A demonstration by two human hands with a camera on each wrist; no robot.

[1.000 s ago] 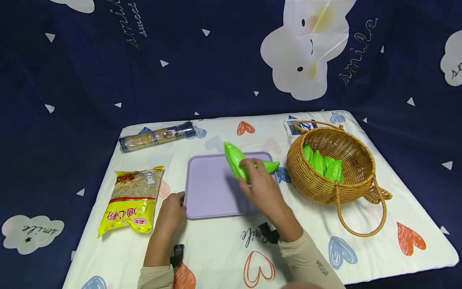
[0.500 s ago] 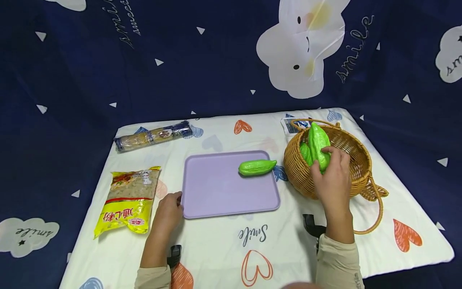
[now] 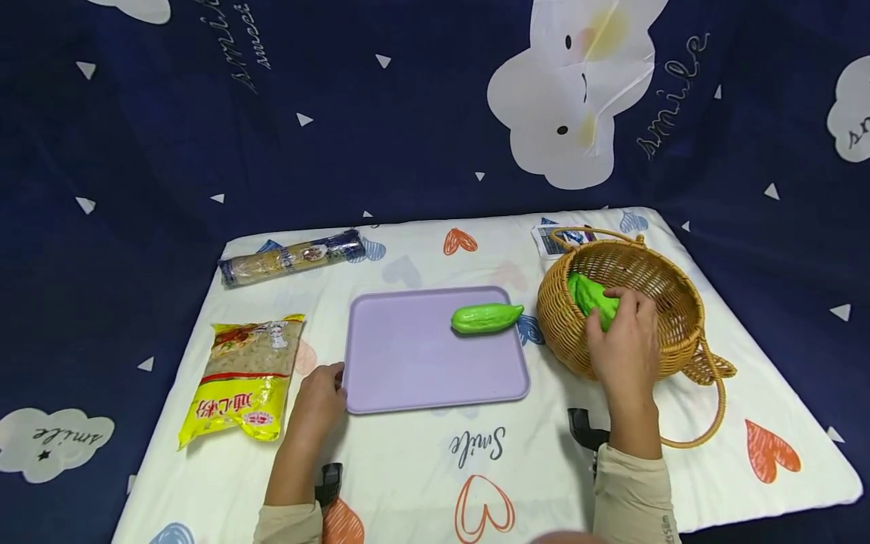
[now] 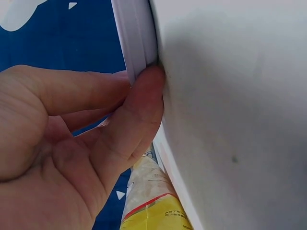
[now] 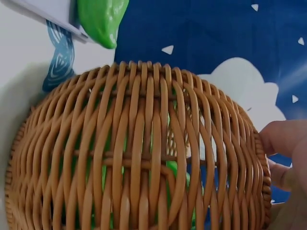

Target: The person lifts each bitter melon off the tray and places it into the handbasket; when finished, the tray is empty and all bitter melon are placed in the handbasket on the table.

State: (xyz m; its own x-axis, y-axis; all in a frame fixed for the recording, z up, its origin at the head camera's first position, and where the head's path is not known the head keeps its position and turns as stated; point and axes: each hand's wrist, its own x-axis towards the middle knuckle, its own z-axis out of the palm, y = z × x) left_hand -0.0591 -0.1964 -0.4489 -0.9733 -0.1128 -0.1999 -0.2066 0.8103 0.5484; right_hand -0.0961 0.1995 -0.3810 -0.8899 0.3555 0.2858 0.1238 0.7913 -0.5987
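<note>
A light purple tray lies mid-table, with one green bitter melon across its right edge. My left hand pinches the tray's left edge; the left wrist view shows the thumb and fingers on its rim. On the right, my right hand reaches over the near rim of a round wicker basket. Its thumb and fingers lie around another green bitter melon inside. More green shows through the weave in the right wrist view, where the basket wall hides the fingertips.
A yellow bag of pasta lies left of the tray, and a long packet of spaghetti behind it. Behind the basket is a flat printed packet. The basket's loop handle hangs onto the cloth at front right.
From over the tray, my right hand carried a bitter melon right to the basket, then lowered it inside. One bitter melon stayed on the tray. My left hand kept its place.
</note>
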